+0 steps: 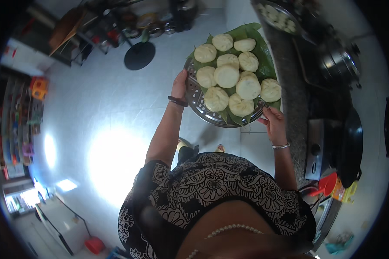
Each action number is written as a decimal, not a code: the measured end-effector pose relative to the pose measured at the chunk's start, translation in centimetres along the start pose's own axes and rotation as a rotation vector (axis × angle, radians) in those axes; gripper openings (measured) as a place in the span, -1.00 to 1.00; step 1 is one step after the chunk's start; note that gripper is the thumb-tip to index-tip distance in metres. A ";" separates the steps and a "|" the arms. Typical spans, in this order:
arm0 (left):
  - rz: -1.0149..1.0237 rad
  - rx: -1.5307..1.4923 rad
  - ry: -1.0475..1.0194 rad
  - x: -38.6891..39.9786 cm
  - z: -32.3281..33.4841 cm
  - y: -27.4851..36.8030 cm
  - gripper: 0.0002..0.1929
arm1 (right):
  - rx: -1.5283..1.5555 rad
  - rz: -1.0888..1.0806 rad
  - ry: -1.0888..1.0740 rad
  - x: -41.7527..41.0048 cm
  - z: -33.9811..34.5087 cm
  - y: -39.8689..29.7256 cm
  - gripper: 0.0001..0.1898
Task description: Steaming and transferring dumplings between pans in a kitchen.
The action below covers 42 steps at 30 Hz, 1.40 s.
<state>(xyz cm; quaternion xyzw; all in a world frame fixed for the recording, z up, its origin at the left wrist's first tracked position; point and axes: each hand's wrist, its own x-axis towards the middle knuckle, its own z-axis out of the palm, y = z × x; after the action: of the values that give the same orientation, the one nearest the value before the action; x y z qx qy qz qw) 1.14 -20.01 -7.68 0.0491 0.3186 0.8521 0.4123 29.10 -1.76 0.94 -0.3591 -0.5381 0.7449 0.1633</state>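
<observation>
Between my two hands is a round perforated metal steamer tray [205, 111], held out in front of my body above the floor. Large green leaves [265, 56] line it and stick out past its far and right edges. Several pale steamed buns [227, 76] sit on the leaves, a few stacked on others. My left hand [179, 84] grips the left rim, its fingers mostly hidden under the tray. At the near right rim, my right hand [273, 123] pinches the edge by a handle, thumb on top.
A dark stone counter [293, 129] runs along my right, close to the tray. On it are a gas stove [314, 149], a black wok [350, 149], a metal pot [340, 64], a red ladle [327, 184] and a plate of pale pieces [277, 17]. A round black stool [140, 55] stands on the floor ahead left.
</observation>
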 end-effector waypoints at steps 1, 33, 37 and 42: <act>0.027 -0.011 0.029 -0.3 -1.6 0.6 -0.63 | -0.019 0.013 -0.037 1.2 1.1 0.4 -0.85; 0.357 0.005 0.412 16.6 -17.2 -4.0 -0.54 | -0.173 0.235 -0.426 34.0 4.3 3.5 -0.80; 0.313 0.158 0.458 15.4 -16.7 -3.7 -0.51 | -0.180 0.229 -0.379 30.4 4.5 0.8 -0.83; 0.276 0.041 0.318 13.5 -14.8 -2.0 -0.56 | -0.171 0.169 -0.359 25.8 4.1 -1.3 -0.81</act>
<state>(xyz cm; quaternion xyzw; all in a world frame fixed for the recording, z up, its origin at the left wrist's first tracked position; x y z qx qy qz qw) -11.48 -16.57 -22.99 -0.0346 0.3873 0.8908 0.2351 8.20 12.15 -6.49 -0.2772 -0.5875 0.7597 -0.0291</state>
